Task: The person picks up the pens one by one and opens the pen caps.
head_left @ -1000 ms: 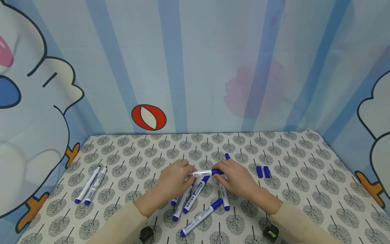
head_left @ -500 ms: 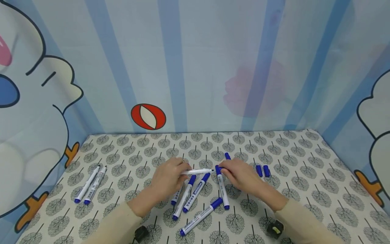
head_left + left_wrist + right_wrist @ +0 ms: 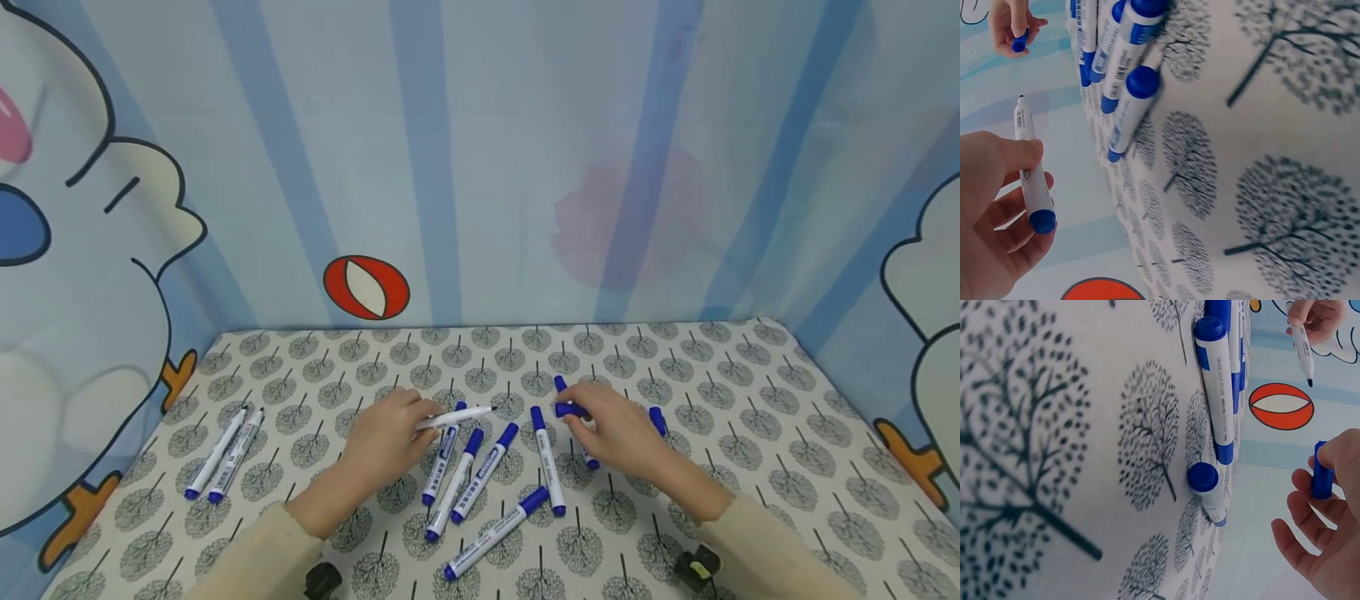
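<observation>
R hand [image 3: 618, 425] moved right since, pinching blue cap [image 3: 1322, 478] right of uncapped marker [image 3: 1024, 128] L hand [image 3: 390, 429] gripped; bare nib [image 3: 1021, 97] cd've inked bench [image 3: 780, 500] if dipped.

The held marker [image 3: 465, 414] shows a white barrel, a blue end and a black tip; the held cap [image 3: 1322, 478] is solid blue. The capped markers [image 3: 485, 473] are white with blue caps, blue ends and dark lettering. The uncapped pair [image 3: 237, 457] is white with blue ends. The tablecloth [image 3: 750, 467] bears dark grey trees on off-white; the backdrop [image 3: 495, 167] carries blue stripes on paler blue and a red-and-cream ball [image 3: 367, 287]. The sleeves [image 3: 255, 550] are plain beige.
</observation>
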The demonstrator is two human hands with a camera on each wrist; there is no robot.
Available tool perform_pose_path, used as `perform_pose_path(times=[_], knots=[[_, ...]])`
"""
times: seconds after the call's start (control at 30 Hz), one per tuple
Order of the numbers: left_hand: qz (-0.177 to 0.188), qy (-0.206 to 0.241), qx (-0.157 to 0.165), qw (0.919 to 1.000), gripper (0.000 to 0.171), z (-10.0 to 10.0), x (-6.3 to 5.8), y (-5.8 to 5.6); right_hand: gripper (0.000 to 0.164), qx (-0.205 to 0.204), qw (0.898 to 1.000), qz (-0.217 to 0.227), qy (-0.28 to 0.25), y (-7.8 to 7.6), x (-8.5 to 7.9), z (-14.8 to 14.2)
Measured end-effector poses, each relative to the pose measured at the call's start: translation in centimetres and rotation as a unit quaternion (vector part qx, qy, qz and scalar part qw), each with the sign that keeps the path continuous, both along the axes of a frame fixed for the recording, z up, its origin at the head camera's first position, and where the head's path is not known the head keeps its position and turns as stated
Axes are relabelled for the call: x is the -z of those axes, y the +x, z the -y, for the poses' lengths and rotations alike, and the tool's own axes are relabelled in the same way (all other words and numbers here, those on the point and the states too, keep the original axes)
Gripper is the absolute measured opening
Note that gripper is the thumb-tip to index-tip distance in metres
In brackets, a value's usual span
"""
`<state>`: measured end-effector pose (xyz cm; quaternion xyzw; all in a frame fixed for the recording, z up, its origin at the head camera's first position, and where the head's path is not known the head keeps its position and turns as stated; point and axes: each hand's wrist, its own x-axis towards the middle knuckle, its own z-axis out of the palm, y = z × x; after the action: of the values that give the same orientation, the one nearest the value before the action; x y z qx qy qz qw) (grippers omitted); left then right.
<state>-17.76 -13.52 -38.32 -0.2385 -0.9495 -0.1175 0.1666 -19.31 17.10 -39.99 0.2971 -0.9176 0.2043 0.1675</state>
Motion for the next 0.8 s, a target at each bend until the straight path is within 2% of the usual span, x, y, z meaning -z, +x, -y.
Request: perform_pose_path(times=[0.2,0.8], knots=[[0.028,-0.002,-0.028,0.9992,0.021,0.9,0.5,0.0,0.026,0.009,1.0,0.008,0.009,0.1,0.2,-0.7],[0.046,0.006,-0.061,0.9971,0.02,3.4,0.8,0.3,0.027,0.044,0.998,0.047,-0.003,0.4,0.1,-2.9]])
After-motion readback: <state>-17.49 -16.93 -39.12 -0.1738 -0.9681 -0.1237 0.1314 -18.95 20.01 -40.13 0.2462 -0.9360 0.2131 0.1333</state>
